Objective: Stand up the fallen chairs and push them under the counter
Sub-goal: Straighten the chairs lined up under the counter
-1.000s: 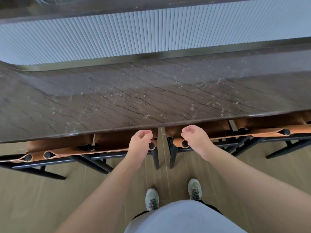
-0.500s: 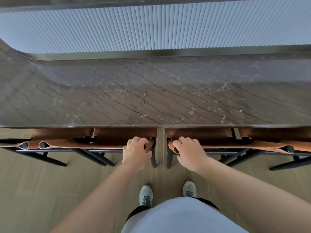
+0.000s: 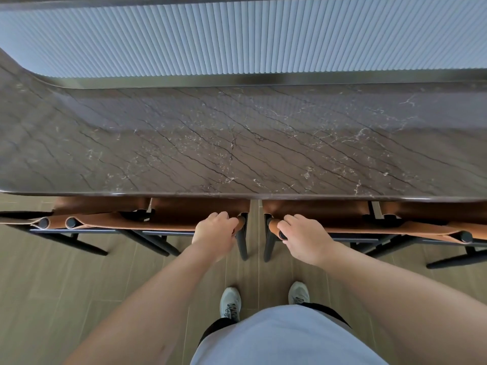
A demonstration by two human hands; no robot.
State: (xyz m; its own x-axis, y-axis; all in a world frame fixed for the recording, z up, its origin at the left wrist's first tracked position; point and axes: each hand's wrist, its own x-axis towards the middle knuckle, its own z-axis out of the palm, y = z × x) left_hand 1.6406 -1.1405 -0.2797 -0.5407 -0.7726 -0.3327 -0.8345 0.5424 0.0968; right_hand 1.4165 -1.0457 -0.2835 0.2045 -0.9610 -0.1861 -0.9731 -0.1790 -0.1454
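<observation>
Both hands grip chair backs at the counter's near edge.

The left hand (image 3: 214, 231) curls its fingers over the top rail of the left chair (image 3: 158, 219), at the rail's inner end; the right hand (image 3: 303, 237) wraps the matching rail end of the right chair (image 3: 369, 225), its fingers folded round the tan leather. Between the two hands runs a narrow gap with the two chairs' dark legs on either side. Just beyond the knuckles, both chairs stand upright with their seats tucked under the dark stone counter (image 3: 237, 143). Outward to either side more leather backs line the same edge. Below the wrists, two pale shoes (image 3: 230, 302) stand on the wood floor (image 3: 52, 285).
</observation>
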